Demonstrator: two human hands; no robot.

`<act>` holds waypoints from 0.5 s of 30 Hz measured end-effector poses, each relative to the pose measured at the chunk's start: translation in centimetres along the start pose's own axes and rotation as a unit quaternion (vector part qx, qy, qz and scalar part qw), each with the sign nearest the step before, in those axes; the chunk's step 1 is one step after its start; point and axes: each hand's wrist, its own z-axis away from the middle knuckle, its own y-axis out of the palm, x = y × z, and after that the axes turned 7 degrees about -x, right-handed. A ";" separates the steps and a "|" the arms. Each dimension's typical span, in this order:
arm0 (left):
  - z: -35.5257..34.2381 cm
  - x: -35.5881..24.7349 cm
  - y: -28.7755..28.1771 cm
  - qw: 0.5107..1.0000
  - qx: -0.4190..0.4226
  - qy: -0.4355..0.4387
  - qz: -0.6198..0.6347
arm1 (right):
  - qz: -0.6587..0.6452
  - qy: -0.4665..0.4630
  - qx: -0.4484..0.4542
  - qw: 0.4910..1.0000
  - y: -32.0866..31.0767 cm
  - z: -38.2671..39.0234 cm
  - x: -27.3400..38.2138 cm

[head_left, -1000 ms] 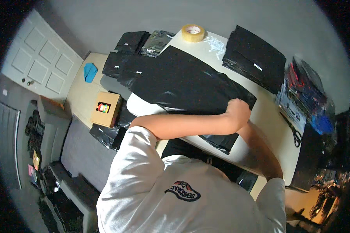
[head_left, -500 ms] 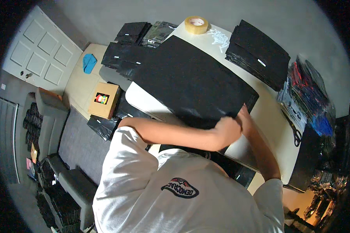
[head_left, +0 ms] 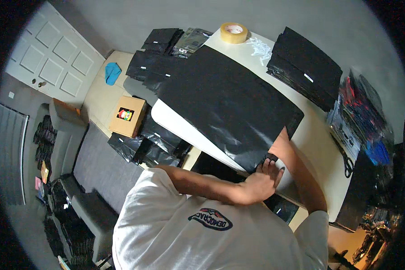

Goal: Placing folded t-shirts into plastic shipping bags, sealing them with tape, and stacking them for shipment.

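At the left, a blue thing [head_left: 113, 73] is left on the pale floor (too far off to tell what it is). Next to it, a brown box [head_left: 133, 125] is set down, and black packs [head_left: 163, 139] are laid close by, perhaps so the table is kept free for work. The white table [head_left: 191, 137] comes next. A big black bag [head_left: 229, 105] is spread flat across the middle of it, maybe so that its sides can be reached with ease. A roll of tape [head_left: 233, 33] and some white strips [head_left: 260, 49] are kept at the far end, likely to be out of the way. The bag's near corner is touched by the fingertips of the left hand [head_left: 263, 181]; whether it is pinched cannot be told. The right hand [head_left: 281, 143] is mostly hidden by the bag's right end, so it cannot be told if its fingers are together or apart, or if it is put inside or under. Farther right, a stack of black bags [head_left: 303, 67] is piled neatly, perhaps to be grabbed easily. Scissors [head_left: 348, 165] are rested near the right edge, beside a heap of shiny packs [head_left: 364, 119].
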 end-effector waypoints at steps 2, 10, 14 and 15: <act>0.6 -0.3 -0.3 1.000 -0.008 -0.010 0.008 | 0.002 -0.001 0.005 1.000 0.2 -0.4 0.0; 0.5 -0.8 2.0 0.998 -0.050 -0.042 -0.008 | 0.017 -0.012 0.026 0.999 0.9 -3.1 -0.1; 0.3 -0.5 1.4 0.999 -0.043 -0.004 -0.017 | 0.024 -0.021 0.037 0.999 1.3 -4.8 0.1; 0.2 -0.5 0.3 0.998 -0.050 -0.022 0.024 | 0.027 -0.025 0.040 0.999 1.3 -5.2 0.2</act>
